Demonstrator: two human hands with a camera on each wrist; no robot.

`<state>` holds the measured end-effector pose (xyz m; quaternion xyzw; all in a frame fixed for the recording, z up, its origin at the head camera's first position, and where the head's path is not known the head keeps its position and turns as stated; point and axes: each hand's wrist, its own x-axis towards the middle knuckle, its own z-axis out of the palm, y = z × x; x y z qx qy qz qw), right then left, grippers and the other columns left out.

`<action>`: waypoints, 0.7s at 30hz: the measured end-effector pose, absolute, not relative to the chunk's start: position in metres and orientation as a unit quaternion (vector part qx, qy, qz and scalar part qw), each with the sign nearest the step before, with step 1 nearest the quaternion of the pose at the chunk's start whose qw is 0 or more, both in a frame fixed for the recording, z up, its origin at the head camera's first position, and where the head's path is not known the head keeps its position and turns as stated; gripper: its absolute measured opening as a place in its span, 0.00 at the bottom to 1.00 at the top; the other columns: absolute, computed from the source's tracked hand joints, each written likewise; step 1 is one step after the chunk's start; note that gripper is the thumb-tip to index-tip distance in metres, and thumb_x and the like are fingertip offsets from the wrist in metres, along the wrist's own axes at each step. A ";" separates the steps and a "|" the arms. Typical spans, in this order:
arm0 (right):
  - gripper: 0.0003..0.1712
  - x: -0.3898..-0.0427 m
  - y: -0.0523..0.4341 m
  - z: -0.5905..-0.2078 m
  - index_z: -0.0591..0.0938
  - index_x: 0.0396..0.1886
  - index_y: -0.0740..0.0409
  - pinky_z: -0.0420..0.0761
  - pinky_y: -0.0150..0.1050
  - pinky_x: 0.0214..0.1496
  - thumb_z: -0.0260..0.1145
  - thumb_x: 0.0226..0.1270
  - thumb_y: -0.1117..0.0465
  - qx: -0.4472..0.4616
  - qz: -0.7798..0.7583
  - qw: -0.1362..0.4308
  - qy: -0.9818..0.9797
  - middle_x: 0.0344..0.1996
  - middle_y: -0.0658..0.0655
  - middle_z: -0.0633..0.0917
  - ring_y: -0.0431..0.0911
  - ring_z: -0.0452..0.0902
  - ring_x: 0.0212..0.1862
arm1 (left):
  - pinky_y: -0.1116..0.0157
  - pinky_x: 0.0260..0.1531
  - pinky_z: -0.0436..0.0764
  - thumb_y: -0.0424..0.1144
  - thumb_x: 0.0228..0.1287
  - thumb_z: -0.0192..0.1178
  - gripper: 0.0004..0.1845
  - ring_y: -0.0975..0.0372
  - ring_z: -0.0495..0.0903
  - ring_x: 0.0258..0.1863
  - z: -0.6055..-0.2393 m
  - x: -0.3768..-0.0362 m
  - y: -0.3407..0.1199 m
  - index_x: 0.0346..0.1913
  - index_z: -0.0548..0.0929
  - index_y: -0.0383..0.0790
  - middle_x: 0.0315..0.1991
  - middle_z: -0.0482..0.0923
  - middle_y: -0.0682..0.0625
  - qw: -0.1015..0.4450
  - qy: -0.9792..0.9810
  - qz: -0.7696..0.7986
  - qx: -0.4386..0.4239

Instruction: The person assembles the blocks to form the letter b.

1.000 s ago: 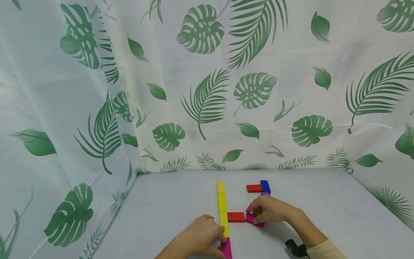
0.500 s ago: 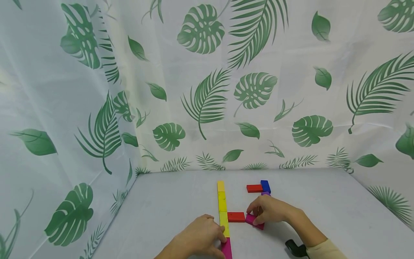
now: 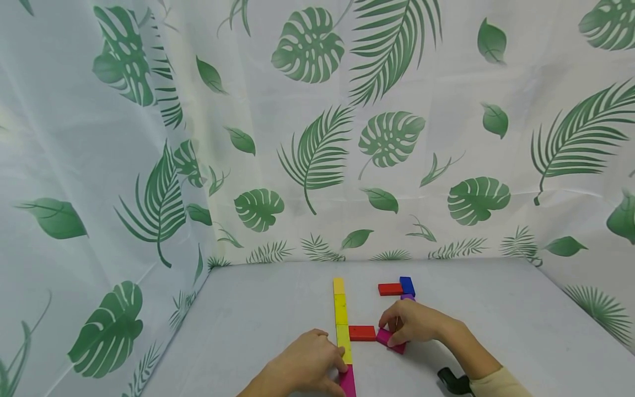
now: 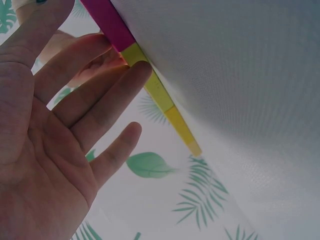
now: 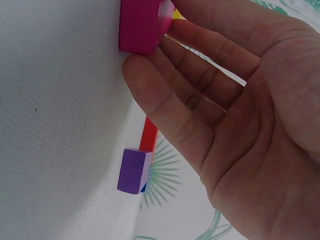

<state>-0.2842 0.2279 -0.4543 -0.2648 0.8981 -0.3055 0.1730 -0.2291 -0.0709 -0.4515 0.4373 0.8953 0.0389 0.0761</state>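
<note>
In the head view a straight row runs away from me: yellow blocks (image 3: 340, 309) with a magenta block (image 3: 348, 380) at the near end. My left hand (image 3: 307, 364) lies along the row's left side, fingertips touching the near blocks. Its fingers (image 4: 107, 102) look fairly straight in the left wrist view. A red block (image 3: 362, 333) juts rightward from the row. Just right of it, a second magenta block (image 3: 391, 341) lies slanted on the table, its left end close to the red one. My right hand (image 3: 419, 321) pinches this slanted block between thumb and fingers.
Beyond my right hand lie another red block (image 3: 390, 289), a blue block (image 3: 407, 285) and a partly hidden purple block (image 5: 131, 171). A black object (image 3: 453, 381) is at the right sleeve. Leaf-patterned curtains (image 3: 317, 220) border the white table (image 3: 253, 309).
The magenta block in my right hand has turned slightly, its right end shifting a little toward me. My left hand and the other blocks stay put.
</note>
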 end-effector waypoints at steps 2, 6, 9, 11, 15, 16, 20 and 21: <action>0.16 -0.284 0.228 -0.454 0.90 0.47 0.49 0.83 0.33 0.35 0.80 0.59 0.59 -0.265 -0.305 0.173 0.898 0.33 0.48 0.86 0.43 0.78 0.36 | 0.59 0.64 0.80 0.63 0.56 0.75 0.21 0.78 0.73 0.27 -0.451 -0.229 -0.071 0.52 0.91 0.64 0.31 0.82 0.68 0.076 0.895 0.039 0.438; 0.16 -0.285 0.228 -0.455 0.90 0.47 0.49 0.83 0.33 0.35 0.80 0.59 0.59 -0.266 -0.304 0.173 0.898 0.33 0.47 0.85 0.43 0.78 0.36 | 0.60 0.64 0.80 0.63 0.56 0.75 0.21 0.78 0.72 0.26 -0.451 -0.229 -0.071 0.52 0.91 0.64 0.31 0.82 0.68 0.073 0.895 0.038 0.439; 0.16 -0.285 0.229 -0.456 0.90 0.47 0.48 0.83 0.33 0.34 0.81 0.59 0.58 -0.267 -0.304 0.173 0.898 0.33 0.47 0.85 0.43 0.79 0.35 | 0.59 0.64 0.80 0.63 0.56 0.75 0.21 0.78 0.73 0.27 -0.451 -0.229 -0.071 0.52 0.91 0.64 0.34 0.84 0.69 0.071 0.895 0.040 0.438; 0.16 -0.285 0.229 -0.456 0.90 0.47 0.48 0.83 0.33 0.34 0.81 0.59 0.58 -0.268 -0.305 0.173 0.897 0.33 0.47 0.86 0.42 0.79 0.35 | 0.59 0.64 0.80 0.63 0.55 0.75 0.21 0.79 0.74 0.29 -0.452 -0.229 -0.071 0.52 0.92 0.64 0.38 0.87 0.68 0.071 0.895 0.043 0.437; 0.16 -0.286 0.229 -0.457 0.90 0.47 0.47 0.84 0.33 0.34 0.80 0.59 0.59 -0.268 -0.306 0.175 0.897 0.33 0.46 0.86 0.42 0.79 0.35 | 0.58 0.65 0.80 0.63 0.55 0.75 0.21 0.80 0.77 0.33 -0.452 -0.229 -0.071 0.51 0.92 0.64 0.43 0.88 0.67 0.074 0.896 0.049 0.435; 0.16 -0.286 0.229 -0.457 0.89 0.47 0.48 0.84 0.33 0.34 0.80 0.59 0.59 -0.268 -0.307 0.175 0.896 0.33 0.47 0.85 0.42 0.79 0.35 | 0.58 0.65 0.80 0.63 0.56 0.75 0.21 0.80 0.77 0.33 -0.452 -0.229 -0.071 0.51 0.92 0.64 0.43 0.89 0.67 0.075 0.896 0.049 0.435; 0.16 -0.285 0.229 -0.456 0.89 0.48 0.48 0.83 0.33 0.34 0.80 0.59 0.58 -0.266 -0.307 0.176 0.897 0.32 0.46 0.85 0.43 0.78 0.35 | 0.58 0.64 0.80 0.63 0.56 0.75 0.21 0.80 0.78 0.35 -0.453 -0.230 -0.072 0.51 0.92 0.63 0.45 0.89 0.67 0.074 0.895 0.050 0.438; 0.16 -0.285 0.229 -0.456 0.89 0.48 0.48 0.83 0.33 0.34 0.81 0.59 0.58 -0.265 -0.307 0.176 0.897 0.32 0.46 0.85 0.43 0.78 0.35 | 0.58 0.64 0.80 0.63 0.56 0.75 0.21 0.80 0.78 0.35 -0.453 -0.230 -0.072 0.51 0.92 0.63 0.45 0.89 0.67 0.073 0.894 0.050 0.439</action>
